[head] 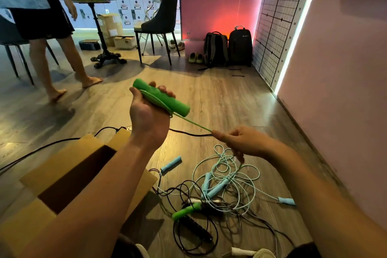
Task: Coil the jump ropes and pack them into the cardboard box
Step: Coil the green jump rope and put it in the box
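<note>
- left hand (149,111), centre frame: closed round a bright green foam-covered rope handle (162,98), with a few flat turns of cord trapped against the handle in the palm.
- right hand (240,142), right of centre: pinches the thin green plastic cord (192,122) between thumb and forefinger. The cord runs taut and straight between the two hands.
- Below the right hand the cord drops slack into the tangled rope pile (226,190) on the wood-plank floor (219,94), lower centre. A second green foam handle (186,210) lies there, likely this rope's other end.
- Handling, my read: the whole thing is light. The foam grip is soft and grippy, so it makes a good anchor. The cord is thin, smooth and springy, so turns will pop off unless pinned under the fingers. Take the cord close to the handle and feed short lengths.
- The pile also holds pale mint cord (228,158) with light blue foam handles (170,164) and a black rope with black handle (196,228). It's all interlaced, so hauling on green probably drags or knots the rest.
- open brown cardboard box (52,165), lower left, partly behind the left forearm, flaps out. No rope shows in the visible part of the inside.
- A stray black cable (41,150) crosses the floor behind the box. Probably not part of the job.
</note>
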